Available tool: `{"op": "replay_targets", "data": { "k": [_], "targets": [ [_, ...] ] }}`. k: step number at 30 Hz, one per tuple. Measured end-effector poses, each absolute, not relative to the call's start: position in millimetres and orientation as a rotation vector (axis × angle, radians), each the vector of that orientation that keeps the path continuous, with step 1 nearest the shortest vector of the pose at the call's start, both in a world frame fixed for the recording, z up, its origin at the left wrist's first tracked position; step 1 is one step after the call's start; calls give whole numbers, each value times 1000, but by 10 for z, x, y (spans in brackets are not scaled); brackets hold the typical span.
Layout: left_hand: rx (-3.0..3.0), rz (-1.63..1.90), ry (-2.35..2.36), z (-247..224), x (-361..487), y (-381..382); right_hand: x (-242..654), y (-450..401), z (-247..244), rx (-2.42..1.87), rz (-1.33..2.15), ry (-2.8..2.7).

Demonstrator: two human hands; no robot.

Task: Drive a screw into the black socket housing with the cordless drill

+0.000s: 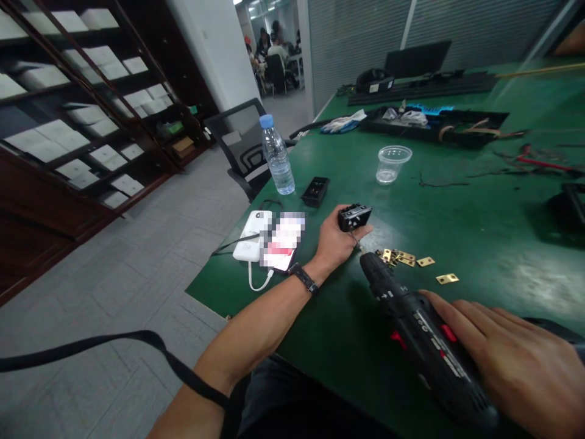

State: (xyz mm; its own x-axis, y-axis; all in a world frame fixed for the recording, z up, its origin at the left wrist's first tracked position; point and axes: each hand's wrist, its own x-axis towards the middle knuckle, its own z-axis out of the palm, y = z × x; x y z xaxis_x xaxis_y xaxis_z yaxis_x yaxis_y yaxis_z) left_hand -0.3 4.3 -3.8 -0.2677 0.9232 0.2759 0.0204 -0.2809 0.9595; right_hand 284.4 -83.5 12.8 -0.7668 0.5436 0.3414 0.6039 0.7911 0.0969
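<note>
My left hand grips a small black plastic box and holds it upright on the green table. My right hand is wrapped around a black cordless drill with red buttons. The drill's tip points at the underside of the black box, close to my left thumb. Several small brass hinges lie on the table just right of the drill's nose.
A water bottle, a second black box, a white power bank and a phone sit near the table's left edge. A clear plastic cup, black trays with parts and loose wires lie farther back. An office chair stands beside the table.
</note>
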Motion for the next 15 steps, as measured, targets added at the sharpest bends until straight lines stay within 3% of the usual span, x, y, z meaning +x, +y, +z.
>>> {"op": "replay_targets", "data": {
  "k": [15],
  "targets": [
    [1240, 1622, 1233, -15, -2, 43, 3134, -784, 27, -1033, 61, -2662]
  ]
}}
